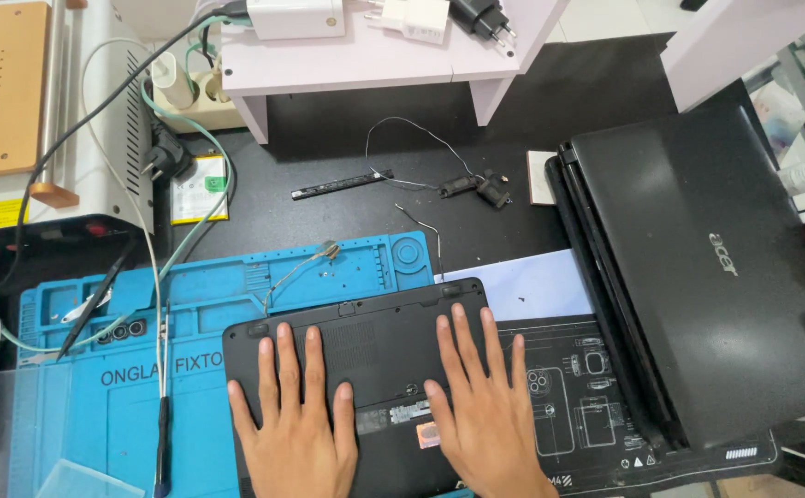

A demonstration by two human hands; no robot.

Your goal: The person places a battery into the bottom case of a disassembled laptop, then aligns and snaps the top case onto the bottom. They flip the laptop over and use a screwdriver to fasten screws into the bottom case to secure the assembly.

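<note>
Both hands lie flat on the underside of a small black laptop [366, 360] that rests bottom up on the surface, partly on a blue repair mat [190, 304] and partly on a black mat with white line drawings [578, 387]. The left hand [296, 424] and the right hand [481, 415] have their fingers spread and pressed down on the bottom cover, gripping nothing. Judging by this, the cover appears seated on the body, though whether it is fastened I cannot tell; loose parts lie apart on the dark surface: a thin black strip [341, 183] and a small speaker pair with wires [476, 187]. A small pale sticker and a reddish one sit on the cover between the hands. Further left, a white and green rectangular pack [200, 189] lies flat, and a larger black laptop [707, 277] lies closed to the right.
</note>
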